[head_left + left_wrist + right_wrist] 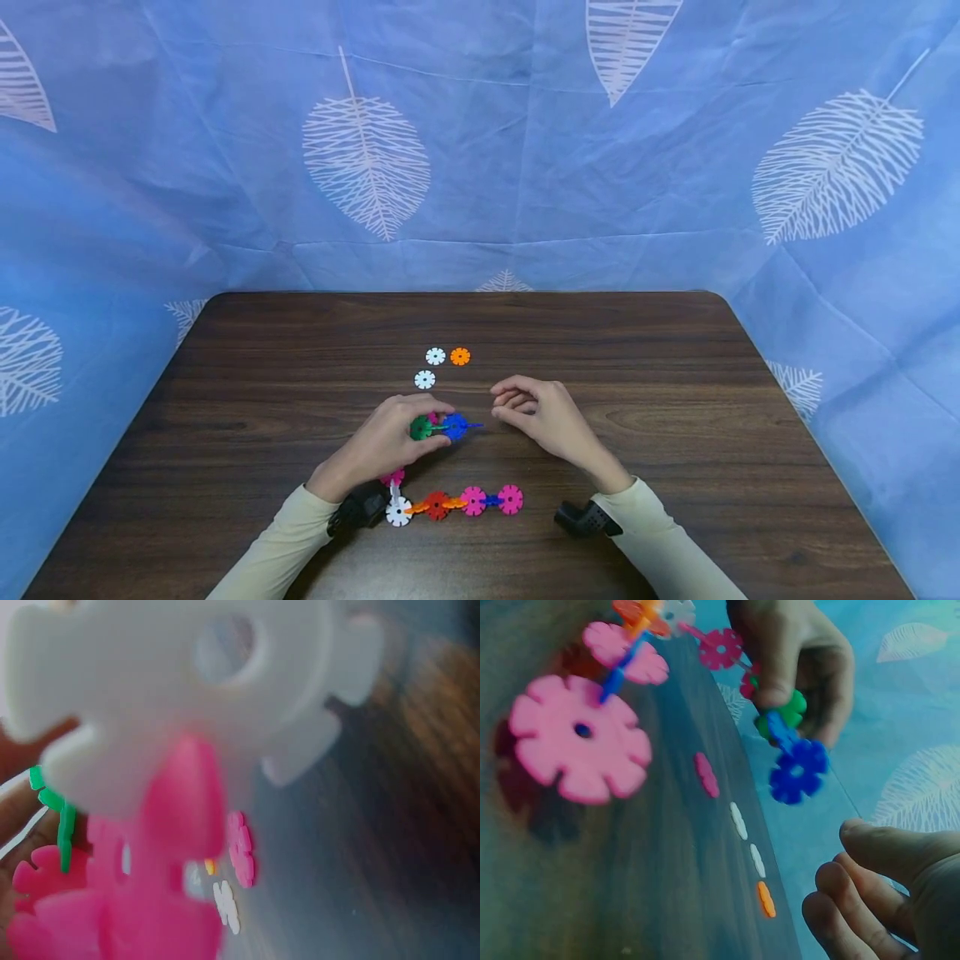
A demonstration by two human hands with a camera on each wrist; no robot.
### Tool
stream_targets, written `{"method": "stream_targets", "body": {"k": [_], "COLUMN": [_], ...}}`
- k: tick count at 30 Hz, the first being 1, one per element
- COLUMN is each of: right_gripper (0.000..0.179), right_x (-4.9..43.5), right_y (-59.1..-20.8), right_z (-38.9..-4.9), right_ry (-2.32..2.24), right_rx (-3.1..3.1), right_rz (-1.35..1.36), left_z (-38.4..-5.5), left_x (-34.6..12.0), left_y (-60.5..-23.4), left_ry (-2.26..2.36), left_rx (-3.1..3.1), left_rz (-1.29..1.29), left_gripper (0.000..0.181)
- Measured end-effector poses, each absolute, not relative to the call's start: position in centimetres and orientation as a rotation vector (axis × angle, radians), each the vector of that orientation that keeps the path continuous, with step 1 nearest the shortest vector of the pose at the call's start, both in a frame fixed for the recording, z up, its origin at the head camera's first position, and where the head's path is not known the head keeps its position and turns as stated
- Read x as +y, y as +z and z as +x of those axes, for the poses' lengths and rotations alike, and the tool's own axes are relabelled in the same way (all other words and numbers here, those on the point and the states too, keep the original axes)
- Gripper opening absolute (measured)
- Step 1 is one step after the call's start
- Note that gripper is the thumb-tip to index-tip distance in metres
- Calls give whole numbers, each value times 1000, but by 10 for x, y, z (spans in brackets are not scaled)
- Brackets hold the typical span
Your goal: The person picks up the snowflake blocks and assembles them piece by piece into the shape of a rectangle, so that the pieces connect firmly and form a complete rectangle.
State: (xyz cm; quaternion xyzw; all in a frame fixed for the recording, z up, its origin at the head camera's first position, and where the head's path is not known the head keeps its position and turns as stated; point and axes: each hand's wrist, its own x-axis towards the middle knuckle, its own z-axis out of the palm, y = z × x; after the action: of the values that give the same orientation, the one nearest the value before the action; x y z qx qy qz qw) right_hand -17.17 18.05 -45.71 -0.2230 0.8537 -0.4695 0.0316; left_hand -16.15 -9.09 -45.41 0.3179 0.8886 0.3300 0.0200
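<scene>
My left hand (392, 431) pinches a green notched disc (421, 427) between thumb and fingers. It belongs to a chain of interlocking plastic discs. From the green one, a blue disc (454, 427) sticks out to the right, with another blue disc edge-on at its tip. Behind the left wrist the chain bends toward me, then runs right through a white disc (398, 512), a red disc (437, 505) and pink discs (511, 499). A blurred white disc (300, 667) fills the top of the left wrist view. My right hand (553, 423), fingers loosely bent, holds nothing and hovers right of the blue end.
Beyond the left hand lie two loose white discs (435, 357) and an orange disc (461, 357). The right wrist view also shows a loose pink disc (706, 775) near them. A brown wooden table (675, 375) meets a blue leaf-print cloth (525, 167) behind.
</scene>
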Motion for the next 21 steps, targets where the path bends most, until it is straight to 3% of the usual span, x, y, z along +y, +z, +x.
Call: {"method": "stream_targets", "body": {"k": [21], "right_gripper": [27], "right_x": [160], "right_y": [-468], "right_z": [-246], "right_ry": [-1272], "right_rx": [2695], "right_rz": [-610], "left_z": [-162], "left_x": [-92], "left_y": [-454], "left_ry": [977], "left_rx": [2771], "left_rz": [1040], "left_gripper": [37]}}
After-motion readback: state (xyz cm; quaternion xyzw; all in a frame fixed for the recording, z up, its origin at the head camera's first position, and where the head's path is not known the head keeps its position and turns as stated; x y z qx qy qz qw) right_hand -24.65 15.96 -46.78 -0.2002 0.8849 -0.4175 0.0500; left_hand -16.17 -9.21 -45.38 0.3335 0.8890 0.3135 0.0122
